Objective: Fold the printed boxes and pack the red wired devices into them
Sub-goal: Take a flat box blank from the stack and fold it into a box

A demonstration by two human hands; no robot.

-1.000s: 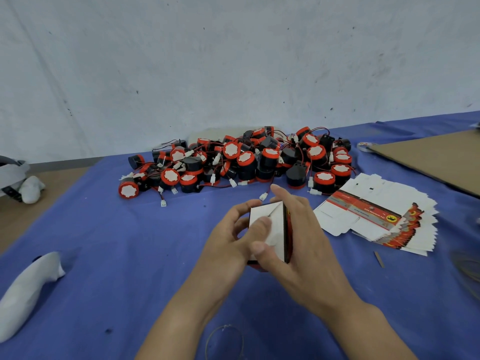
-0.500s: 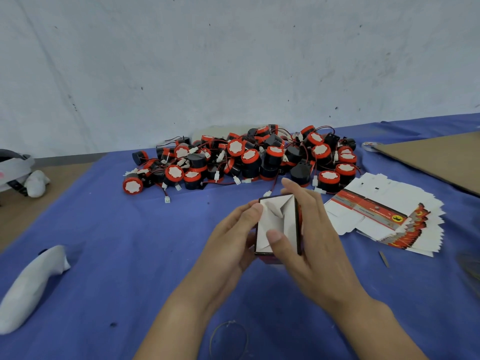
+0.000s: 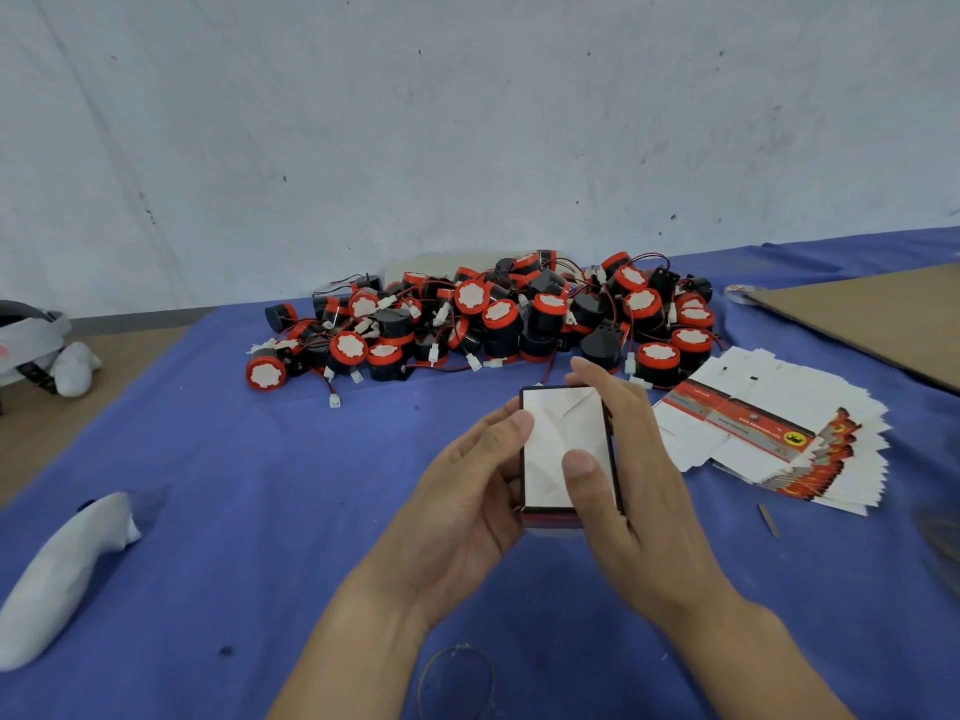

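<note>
**Both hands on a folded box, front of the table**

Head view: the printed box [image 3: 556, 439] is held up in front of the person, its white end of overlapping folded flaps facing the camera and a dark-and-red printed side showing along its lower edge. The left hand [image 3: 462, 501] has its grip closed on the box's left side, thumb tip on the upper left corner of the white face and fingers curled behind. The right hand [image 3: 644, 491] grips the right side, thumb pressed flat on the lower right of the white face and fingers wrapped round the far edge. Whether the box touches the table [image 3: 234, 485] is hard to tell from this angle.

Beyond the box lies the heap of red wired devices [image 3: 493, 324], near the wall. To the right, a fanned stack of flat boxes [image 3: 779, 444] lies on the blue cloth, with a cardboard sheet [image 3: 883, 314] behind it. A white padded object [image 3: 62, 574] lies at the left, and a thin wire ring [image 3: 457, 678] sits between the forearms.
</note>
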